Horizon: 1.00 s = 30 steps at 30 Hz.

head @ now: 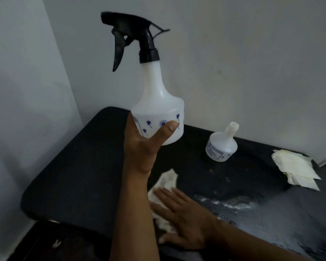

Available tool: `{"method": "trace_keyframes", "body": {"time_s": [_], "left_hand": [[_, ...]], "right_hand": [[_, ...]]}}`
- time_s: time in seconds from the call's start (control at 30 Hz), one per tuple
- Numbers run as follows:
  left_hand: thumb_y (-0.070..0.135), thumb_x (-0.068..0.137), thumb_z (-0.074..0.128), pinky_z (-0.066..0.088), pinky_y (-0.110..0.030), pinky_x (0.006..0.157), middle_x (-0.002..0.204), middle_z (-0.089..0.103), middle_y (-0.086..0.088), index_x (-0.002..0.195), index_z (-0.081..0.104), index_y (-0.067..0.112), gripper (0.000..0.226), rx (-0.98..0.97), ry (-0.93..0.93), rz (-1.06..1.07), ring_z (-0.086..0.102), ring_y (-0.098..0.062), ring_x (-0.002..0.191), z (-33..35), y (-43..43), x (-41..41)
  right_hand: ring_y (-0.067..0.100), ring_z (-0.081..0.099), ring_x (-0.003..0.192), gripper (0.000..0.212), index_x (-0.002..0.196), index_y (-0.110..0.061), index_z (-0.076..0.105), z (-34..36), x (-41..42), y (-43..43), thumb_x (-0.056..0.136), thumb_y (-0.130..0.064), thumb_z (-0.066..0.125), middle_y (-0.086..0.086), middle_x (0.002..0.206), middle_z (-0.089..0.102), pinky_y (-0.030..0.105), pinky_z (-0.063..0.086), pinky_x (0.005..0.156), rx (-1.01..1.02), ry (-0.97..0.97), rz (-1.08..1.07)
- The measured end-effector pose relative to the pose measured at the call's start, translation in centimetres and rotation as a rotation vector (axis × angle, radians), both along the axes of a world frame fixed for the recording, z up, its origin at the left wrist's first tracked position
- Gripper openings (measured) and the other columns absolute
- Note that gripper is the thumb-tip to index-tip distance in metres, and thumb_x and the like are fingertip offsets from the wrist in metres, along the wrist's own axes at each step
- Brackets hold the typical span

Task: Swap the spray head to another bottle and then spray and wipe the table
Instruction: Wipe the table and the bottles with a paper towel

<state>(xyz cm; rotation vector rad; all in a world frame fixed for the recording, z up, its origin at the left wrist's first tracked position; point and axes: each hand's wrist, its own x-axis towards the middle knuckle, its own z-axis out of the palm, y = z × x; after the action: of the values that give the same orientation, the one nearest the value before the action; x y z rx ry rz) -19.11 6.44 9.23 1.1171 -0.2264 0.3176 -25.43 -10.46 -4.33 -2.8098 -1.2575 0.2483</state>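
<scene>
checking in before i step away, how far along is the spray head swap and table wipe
Done: the black spray head sits on the bottle held up by the left hand, while the other bottle stands open-necked on the table. A wet patch shows spraying has happened. In hand: the right hand presses a cloth flat on the table. Left: wiping up that wet patch.

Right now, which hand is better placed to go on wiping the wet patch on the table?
The right hand. It lies flat on the crumpled cloth on the black table, beside the wet patch. The left hand is busy holding the spray bottle up in the air.
</scene>
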Motion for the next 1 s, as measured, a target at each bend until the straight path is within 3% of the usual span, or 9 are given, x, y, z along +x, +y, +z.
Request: {"method": "trace_keyframes", "body": {"time_s": [0.17, 0.3, 0.37, 0.43, 0.6, 0.67, 0.77, 0.93, 1.0], "left_hand": [[0.030, 0.062, 0.079, 0.054, -0.030, 0.087, 0.124, 0.064, -0.004, 0.126, 0.053, 0.023, 0.070, 0.028, -0.010, -0.021, 0.064, -0.019, 0.114, 0.0, 0.5, -0.5], [0.032, 0.060, 0.082, 0.055, -0.026, 0.084, 0.122, 0.065, 0.000, 0.125, 0.054, 0.026, 0.071, 0.033, -0.009, -0.032, 0.064, -0.017, 0.113, 0.2, 0.4, -0.5], [0.029, 0.063, 0.080, 0.055, -0.028, 0.085, 0.122, 0.065, 0.000, 0.125, 0.054, 0.027, 0.067, 0.049, -0.010, -0.036, 0.064, -0.018, 0.113, 0.3, 0.3, -0.4], [0.028, 0.064, 0.078, 0.055, -0.027, 0.085, 0.121, 0.066, 0.001, 0.124, 0.054, 0.027, 0.064, 0.061, -0.013, -0.040, 0.065, -0.017, 0.113, 0.3, 0.2, -0.3], [0.030, 0.062, 0.081, 0.055, -0.033, 0.089, 0.124, 0.065, -0.005, 0.130, 0.052, 0.019, 0.075, 0.059, 0.006, -0.039, 0.065, -0.019, 0.113, 0.1, -0.5, -0.1], [0.040, 0.057, 0.087, 0.055, -0.037, 0.091, 0.125, 0.064, -0.005, 0.129, 0.052, 0.022, 0.082, 0.071, 0.020, -0.041, 0.064, -0.020, 0.115, -0.1, -0.8, 0.1], [0.039, 0.057, 0.085, 0.056, -0.032, 0.087, 0.123, 0.065, -0.003, 0.125, 0.053, 0.025, 0.077, 0.106, 0.030, -0.033, 0.065, -0.017, 0.113, -0.2, -1.5, 0.2], [0.032, 0.061, 0.079, 0.055, -0.025, 0.083, 0.116, 0.067, 0.005, 0.119, 0.055, 0.029, 0.063, 0.157, 0.018, -0.055, 0.066, -0.013, 0.109, -0.3, -1.6, 0.2], [0.031, 0.060, 0.080, 0.055, -0.027, 0.084, 0.117, 0.067, 0.003, 0.119, 0.056, 0.028, 0.064, 0.154, 0.016, -0.048, 0.066, -0.014, 0.109, -0.3, -1.4, 0.3]], "right_hand": [[0.017, 0.005, 0.151, 0.073, 0.153, -0.038, 0.001, 1.4, -1.2, -11.4, 0.093, -0.070, 0.029, -0.002, 0.162, 0.004, 0.038, 0.006, 0.116, -0.152, -0.095, -0.358], [0.010, -0.017, 0.147, 0.080, 0.153, -0.034, -0.002, 2.0, -1.2, -15.9, 0.088, -0.078, 0.018, 0.004, 0.162, 0.007, 0.036, 0.001, 0.115, -0.244, -0.027, -0.544], [0.017, -0.025, 0.146, 0.093, 0.150, -0.029, -0.014, 1.7, -0.2, -15.3, 0.078, -0.086, 0.001, 0.006, 0.159, -0.018, 0.036, -0.009, 0.117, -0.257, 0.009, -0.540], [0.023, -0.028, 0.144, 0.100, 0.148, -0.026, -0.021, 1.7, 1.3, -13.0, 0.071, -0.088, -0.006, 0.009, 0.155, -0.029, 0.038, -0.011, 0.120, -0.240, 0.055, -0.551], [0.027, -0.021, 0.146, 0.102, 0.152, -0.022, -0.014, 1.2, 5.7, -3.5, 0.077, -0.088, 0.009, 0.013, 0.160, -0.019, 0.048, -0.008, 0.120, -0.061, 0.125, -0.508], [0.030, -0.014, 0.149, 0.104, 0.154, -0.022, -0.005, 1.7, 6.0, 2.0, 0.076, -0.088, 0.014, 0.015, 0.162, -0.010, 0.054, -0.004, 0.120, 0.035, 0.122, -0.440], [0.028, -0.011, 0.149, 0.085, 0.154, -0.024, 0.006, 2.6, 4.3, 7.5, 0.087, -0.070, 0.030, 0.012, 0.163, 0.000, 0.060, -0.012, 0.116, 0.108, 0.160, -0.249], [0.026, -0.006, 0.150, 0.083, 0.153, -0.022, 0.013, 0.5, 0.4, 6.5, 0.083, -0.066, 0.019, 0.012, 0.163, 0.006, 0.066, -0.027, 0.103, 0.041, 0.061, -0.035], [0.021, -0.002, 0.151, 0.076, 0.154, -0.026, 0.014, -0.4, -0.8, 3.2, 0.090, -0.067, 0.023, 0.008, 0.163, 0.011, 0.069, -0.022, 0.104, 0.039, -0.008, -0.084]]}}
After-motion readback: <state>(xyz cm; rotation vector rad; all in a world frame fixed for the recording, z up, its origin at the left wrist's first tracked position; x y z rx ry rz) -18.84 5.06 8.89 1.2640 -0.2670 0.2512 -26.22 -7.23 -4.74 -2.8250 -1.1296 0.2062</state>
